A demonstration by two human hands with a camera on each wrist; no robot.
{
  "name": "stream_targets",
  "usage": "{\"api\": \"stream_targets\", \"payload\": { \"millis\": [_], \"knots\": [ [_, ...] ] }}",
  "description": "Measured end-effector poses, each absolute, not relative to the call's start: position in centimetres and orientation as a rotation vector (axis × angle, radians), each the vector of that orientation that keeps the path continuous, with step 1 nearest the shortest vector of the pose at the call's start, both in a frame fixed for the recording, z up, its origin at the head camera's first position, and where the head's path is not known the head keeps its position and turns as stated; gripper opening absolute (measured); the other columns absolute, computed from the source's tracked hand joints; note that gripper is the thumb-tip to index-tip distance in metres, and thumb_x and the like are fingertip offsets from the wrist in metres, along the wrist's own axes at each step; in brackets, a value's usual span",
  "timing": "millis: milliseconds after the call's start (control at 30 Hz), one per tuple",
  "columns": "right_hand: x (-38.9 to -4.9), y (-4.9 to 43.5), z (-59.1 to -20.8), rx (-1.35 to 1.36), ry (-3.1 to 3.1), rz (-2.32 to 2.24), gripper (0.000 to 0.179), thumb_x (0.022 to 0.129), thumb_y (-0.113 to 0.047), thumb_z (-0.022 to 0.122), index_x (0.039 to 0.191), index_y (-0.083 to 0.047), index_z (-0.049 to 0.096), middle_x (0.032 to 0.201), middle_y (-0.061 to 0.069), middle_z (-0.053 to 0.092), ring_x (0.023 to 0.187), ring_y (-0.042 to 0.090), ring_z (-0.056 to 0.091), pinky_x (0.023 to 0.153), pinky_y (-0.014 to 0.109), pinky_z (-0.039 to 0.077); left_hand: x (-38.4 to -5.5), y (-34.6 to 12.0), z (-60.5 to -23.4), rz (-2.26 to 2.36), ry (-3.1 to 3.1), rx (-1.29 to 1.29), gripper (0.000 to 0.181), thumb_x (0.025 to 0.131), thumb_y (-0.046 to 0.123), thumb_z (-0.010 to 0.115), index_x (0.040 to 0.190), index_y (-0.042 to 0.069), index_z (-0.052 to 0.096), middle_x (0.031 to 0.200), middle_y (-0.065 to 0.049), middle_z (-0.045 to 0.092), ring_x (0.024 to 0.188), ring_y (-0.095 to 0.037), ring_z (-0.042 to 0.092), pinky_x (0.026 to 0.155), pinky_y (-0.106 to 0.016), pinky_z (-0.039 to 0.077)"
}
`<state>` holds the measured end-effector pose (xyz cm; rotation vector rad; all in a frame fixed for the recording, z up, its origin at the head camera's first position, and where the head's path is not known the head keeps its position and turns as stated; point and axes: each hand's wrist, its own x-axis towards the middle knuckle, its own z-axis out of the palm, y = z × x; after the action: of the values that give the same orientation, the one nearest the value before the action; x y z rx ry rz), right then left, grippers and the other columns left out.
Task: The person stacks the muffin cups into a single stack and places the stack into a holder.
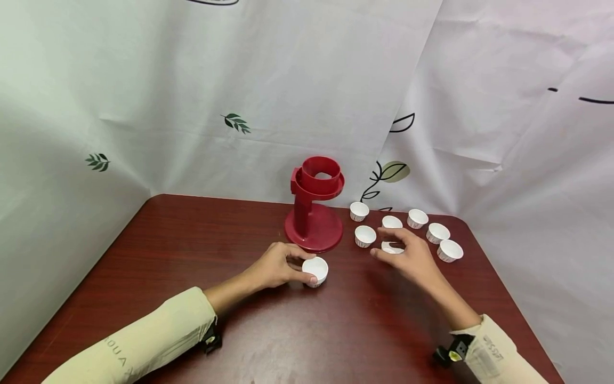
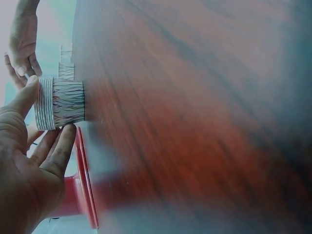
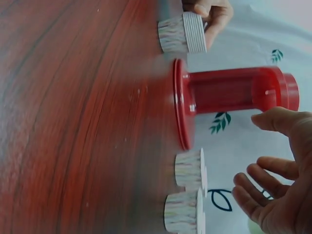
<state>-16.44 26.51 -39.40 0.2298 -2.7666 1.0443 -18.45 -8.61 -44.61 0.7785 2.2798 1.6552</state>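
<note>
My left hand (image 1: 280,265) pinches a stack of nested white paper baking cups (image 2: 61,103) between thumb and fingers. The stack stands upright on the table, and its layered rims show in both wrist views. Over on the right, my right hand (image 1: 405,253) is above a single paper cup (image 1: 392,247), partly hiding it. In the right wrist view that hand's thumb and fingers are spread apart, with nothing between them. Just beyond the left hand stands a red plastic stand (image 1: 314,226) with a round base and a ring-shaped top.
Several more single white cups stand at the table's back right, among them one near the red stand (image 1: 358,212) and one at the far right (image 1: 450,250). The dark red wooden table (image 1: 192,229) meets a white patterned cloth (image 1: 268,80) at its back edge.
</note>
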Motion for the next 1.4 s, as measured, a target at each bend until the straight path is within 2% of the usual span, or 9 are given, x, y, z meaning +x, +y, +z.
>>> {"api": "stream_targets", "payload": {
  "millis": [167, 433, 600, 767, 1167, 1400],
  "knots": [
    [-16.7, 27.4, -39.4, 0.17, -2.801, 1.061, 0.057, 0.095, -0.031, 0.092, 0.144, -0.007, 0.075, 0.139, 0.012, 0.081, 0.123, 0.036, 0.078, 0.099, 0.033, 0.063, -18.6, -8.6, -44.8, 1.654, 2.286, 0.778, 0.051, 0.079, 0.008, 0.104, 0.125, -0.003, 0.084, 0.116, -0.018, 0.086, 0.095, -0.025, 0.086, 0.085, -0.026, 0.072],
    [-17.6, 28.9, -40.0, 0.148, -2.856, 1.023, 0.062, 0.096, -0.031, 0.091, 0.147, -0.001, 0.071, 0.141, 0.019, 0.079, 0.129, 0.039, 0.078, 0.112, 0.057, 0.06, -18.9, -8.7, -44.7, 1.601, 2.338, 0.782, 0.05, 0.077, 0.013, 0.106, 0.122, 0.002, 0.086, 0.112, -0.012, 0.088, 0.091, -0.015, 0.084, 0.083, -0.022, 0.071],
    [-18.1, 29.4, -40.7, 0.141, -2.881, 0.999, 0.065, 0.094, -0.03, 0.092, 0.146, 0.001, 0.071, 0.141, 0.023, 0.078, 0.128, 0.041, 0.078, 0.111, 0.06, 0.061, -18.9, -8.7, -44.6, 1.564, 2.373, 0.773, 0.052, 0.076, 0.016, 0.107, 0.123, 0.006, 0.087, 0.111, -0.008, 0.088, 0.09, -0.011, 0.084, 0.083, -0.022, 0.071],
    [-18.5, 29.6, -41.2, 0.12, -2.918, 0.976, 0.073, 0.091, -0.034, 0.094, 0.149, 0.002, 0.068, 0.143, 0.028, 0.075, 0.128, 0.044, 0.077, 0.112, 0.062, 0.061, -19.0, -8.7, -44.6, 1.558, 2.382, 0.78, 0.053, 0.076, 0.017, 0.107, 0.123, 0.006, 0.087, 0.11, -0.007, 0.088, 0.09, -0.01, 0.084, 0.083, -0.022, 0.071],
    [-18.9, 29.6, -42.0, 0.067, -3.005, 0.899, 0.084, 0.087, -0.035, 0.094, 0.151, 0.007, 0.061, 0.143, 0.031, 0.073, 0.124, 0.045, 0.071, 0.109, 0.06, 0.058, -18.9, -8.6, -44.6, 1.566, 2.356, 0.746, 0.053, 0.076, 0.017, 0.107, 0.124, 0.006, 0.087, 0.112, -0.007, 0.088, 0.091, -0.01, 0.084, 0.084, -0.021, 0.07],
    [-18.9, 29.6, -42.1, 0.063, -3.01, 0.915, 0.082, 0.088, -0.034, 0.094, 0.153, 0.006, 0.062, 0.137, 0.03, 0.076, 0.122, 0.043, 0.074, 0.104, 0.056, 0.06, -18.8, -8.7, -44.6, 1.587, 2.348, 0.737, 0.053, 0.075, 0.015, 0.107, 0.123, 0.006, 0.087, 0.113, -0.009, 0.088, 0.09, -0.014, 0.085, 0.083, -0.024, 0.072]
  ]
}}
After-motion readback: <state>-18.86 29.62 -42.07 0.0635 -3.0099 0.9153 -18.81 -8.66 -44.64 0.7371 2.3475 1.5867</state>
